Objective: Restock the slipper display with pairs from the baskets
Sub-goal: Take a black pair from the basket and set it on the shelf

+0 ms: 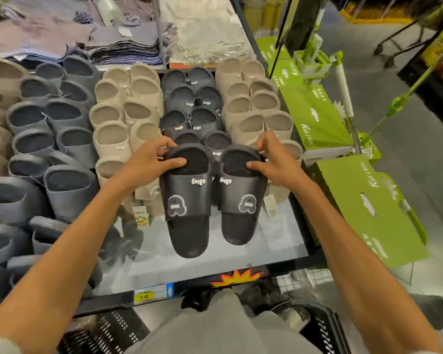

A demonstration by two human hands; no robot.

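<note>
Left hand (149,164) and right hand (274,162), fingers clamped on the heels of the black pair (187,192) at the front of the black column (192,113); a crooked set-down could topple neighbouring beige slippers (264,123).

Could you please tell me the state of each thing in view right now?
Left hand, grips the heel end of the left black rubber slipper.
Right hand, grips the heel end of the right black rubber slipper.
Row of black slippers behind them, overlapped, leaning back.
Black plastic basket, holds dark items, partly hidden.
</note>
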